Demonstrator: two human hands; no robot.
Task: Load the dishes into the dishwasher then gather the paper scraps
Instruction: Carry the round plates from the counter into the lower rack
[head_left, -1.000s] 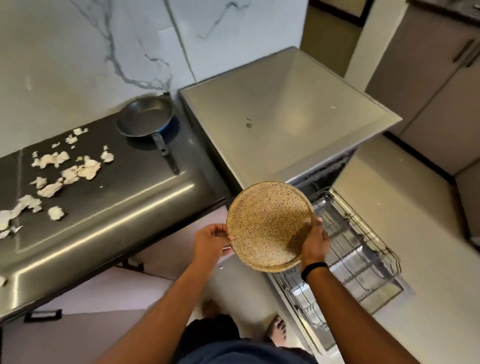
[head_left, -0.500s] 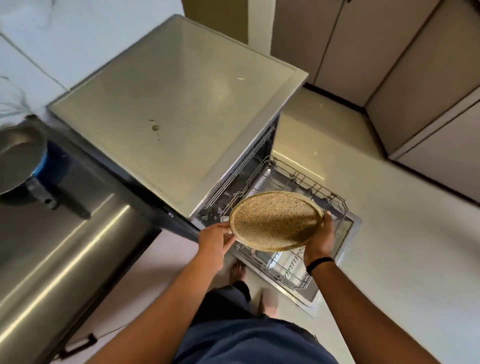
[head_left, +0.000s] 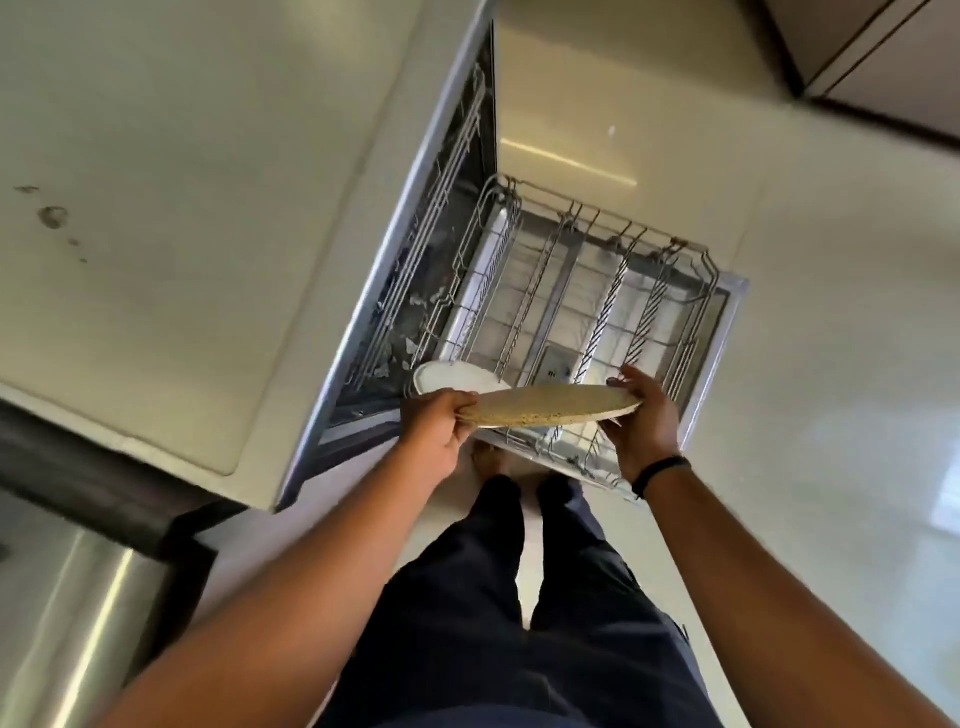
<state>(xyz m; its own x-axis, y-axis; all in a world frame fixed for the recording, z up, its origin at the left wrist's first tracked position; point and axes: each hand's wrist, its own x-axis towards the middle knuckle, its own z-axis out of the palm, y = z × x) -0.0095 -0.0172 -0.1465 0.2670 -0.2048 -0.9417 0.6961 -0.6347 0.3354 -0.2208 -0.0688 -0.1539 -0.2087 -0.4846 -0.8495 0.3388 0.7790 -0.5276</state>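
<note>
While both hands hold it by opposite rims, the speckled plate (head_left: 550, 413) hangs nearly level over the near edge of the pulled-out dishwasher rack (head_left: 587, 291).
Head view: the left hand (head_left: 436, 434) pinches the plate's left rim, the right hand (head_left: 641, 423) curls round its right rim; a white plate (head_left: 447, 378) sits in the rack's near-left corner, just behind the left hand, beside the dishwasher (head_left: 182, 218).

Home kitchen: dishwasher (head_left: 363, 291) (rack (head_left: 597, 291) out), cabinets (head_left: 883, 57).

No readable text, labels or numbers anywhere.
</note>
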